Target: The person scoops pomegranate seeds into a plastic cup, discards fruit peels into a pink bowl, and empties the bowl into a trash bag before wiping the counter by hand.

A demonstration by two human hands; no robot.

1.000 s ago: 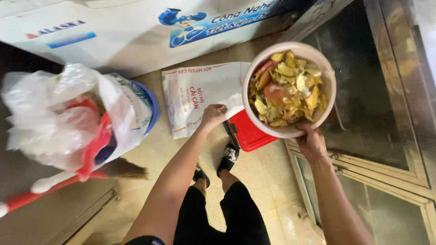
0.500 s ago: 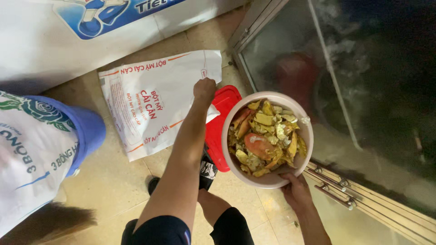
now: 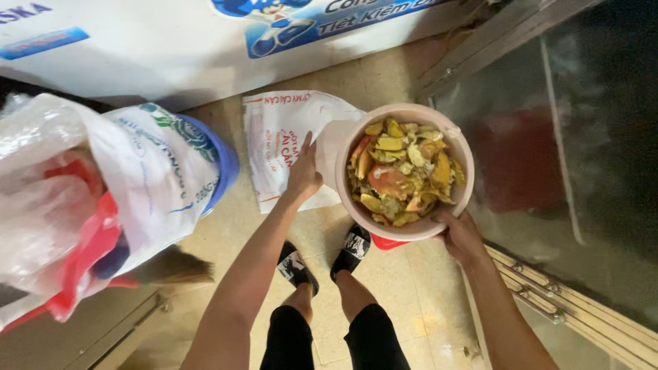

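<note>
My right hand [image 3: 460, 236] grips the near rim of a pale pink basin [image 3: 458, 140] full of yellow and reddish fruit peels [image 3: 404, 175], holding it up over the floor. My left hand [image 3: 303, 171] reaches down with fingers spread and rests on a white printed woven sack [image 3: 277, 133] lying over something below, just left of the basin. A red plastic object [image 3: 388, 242] shows under the basin's near edge, mostly hidden. My two feet in black sandals [image 3: 327, 257] stand below on the tiled floor.
A blue bin lined with a white printed sack [image 3: 168, 171] stands at the left, with clear and red plastic bags [image 3: 55, 205] bunched over it. A white chest appliance [image 3: 171, 41] runs along the top. A glass door with metal track [image 3: 569, 205] fills the right side.
The view swung from right back to left, bringing the lined blue bin and plastic bags into sight. The basin now covers most of the red object. My left hand stays on the white sack.
</note>
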